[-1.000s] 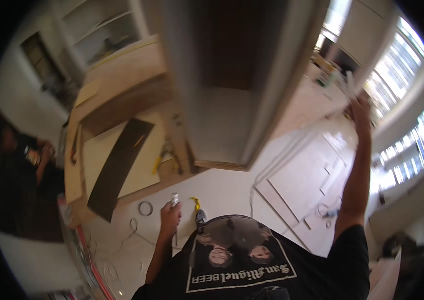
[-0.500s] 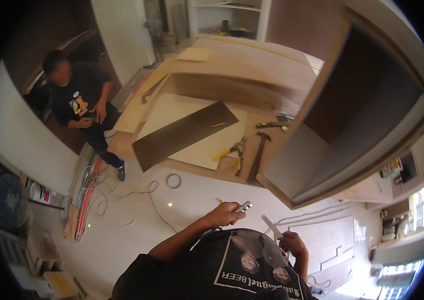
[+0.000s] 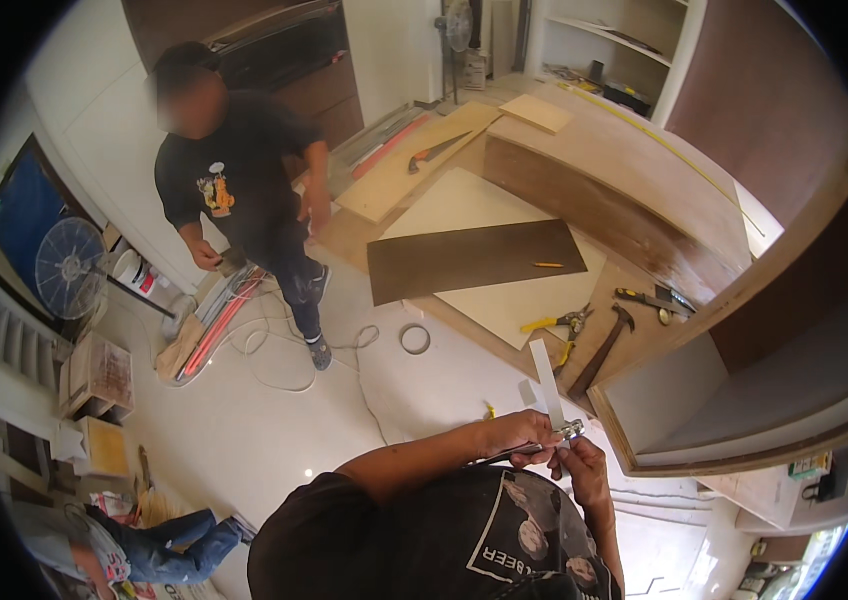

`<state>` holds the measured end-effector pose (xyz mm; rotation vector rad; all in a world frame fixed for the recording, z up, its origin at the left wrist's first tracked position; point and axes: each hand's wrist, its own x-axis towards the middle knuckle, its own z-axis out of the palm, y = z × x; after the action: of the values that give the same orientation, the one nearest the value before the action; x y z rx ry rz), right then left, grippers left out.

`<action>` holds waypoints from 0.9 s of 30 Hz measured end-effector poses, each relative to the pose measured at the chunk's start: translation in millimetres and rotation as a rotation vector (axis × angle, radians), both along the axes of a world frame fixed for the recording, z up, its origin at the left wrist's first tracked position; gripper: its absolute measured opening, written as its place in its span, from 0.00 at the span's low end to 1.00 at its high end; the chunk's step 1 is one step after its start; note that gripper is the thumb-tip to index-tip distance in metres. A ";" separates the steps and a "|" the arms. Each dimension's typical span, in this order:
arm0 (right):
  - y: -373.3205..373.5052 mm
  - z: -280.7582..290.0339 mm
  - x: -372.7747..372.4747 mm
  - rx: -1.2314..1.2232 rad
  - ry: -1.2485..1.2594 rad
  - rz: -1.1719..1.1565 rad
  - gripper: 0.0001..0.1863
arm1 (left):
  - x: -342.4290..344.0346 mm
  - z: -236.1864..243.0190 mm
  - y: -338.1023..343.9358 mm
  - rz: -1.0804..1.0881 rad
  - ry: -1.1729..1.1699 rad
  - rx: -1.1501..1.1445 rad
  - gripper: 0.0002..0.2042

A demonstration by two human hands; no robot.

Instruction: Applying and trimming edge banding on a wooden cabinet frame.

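My left hand (image 3: 522, 432) is closed around a small shiny metal piece (image 3: 570, 430) that sticks out past its fingers; its kind is not clear. Close against it, my right hand (image 3: 586, 470) has its fingers bent at the lower end of a pale flat strip (image 3: 546, 375). The strip stands nearly upright beside the metal piece, and I cannot tell whether they touch. Beyond my hands, a dark brown panel (image 3: 474, 258) lies across a cream board (image 3: 474, 200) on the workbench. A pencil (image 3: 547, 265) rests on the panel.
Yellow-handled snips (image 3: 559, 325) and a hammer (image 3: 599, 352) lie by an open cabinet box (image 3: 744, 385) at right. A handsaw (image 3: 434, 152) is farther back. One person (image 3: 234, 180) stands at left, another (image 3: 144, 550) is low at left. Cords (image 3: 274, 370) and a ring (image 3: 414, 338) lie on the floor.
My hands have come together, bringing the strip up beside the metal piece. My view has swung left, showing a second person. The standing person's hands have moved apart.
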<state>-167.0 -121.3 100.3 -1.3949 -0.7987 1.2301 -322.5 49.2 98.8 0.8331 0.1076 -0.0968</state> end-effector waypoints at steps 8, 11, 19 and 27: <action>-5.9 -7.2 25.1 -0.201 -0.021 0.082 0.09 | -18.7 19.7 96.8 0.444 0.039 -0.071 0.21; 3.0 -13.1 27.3 -0.236 -0.061 0.064 0.09 | -21.1 13.0 112.5 0.420 -0.073 -0.241 0.22; 63.4 30.7 28.2 -0.189 -0.194 0.059 0.10 | 24.4 2.2 56.2 -0.040 -0.009 -0.152 0.21; 50.3 36.6 12.7 -0.181 -0.352 -0.164 0.13 | 57.3 -7.1 41.1 0.073 0.046 0.294 0.19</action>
<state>-154.3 -71.0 137.0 -1.8205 -0.8055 0.9603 -265.2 90.2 91.7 1.1195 0.1985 -0.0314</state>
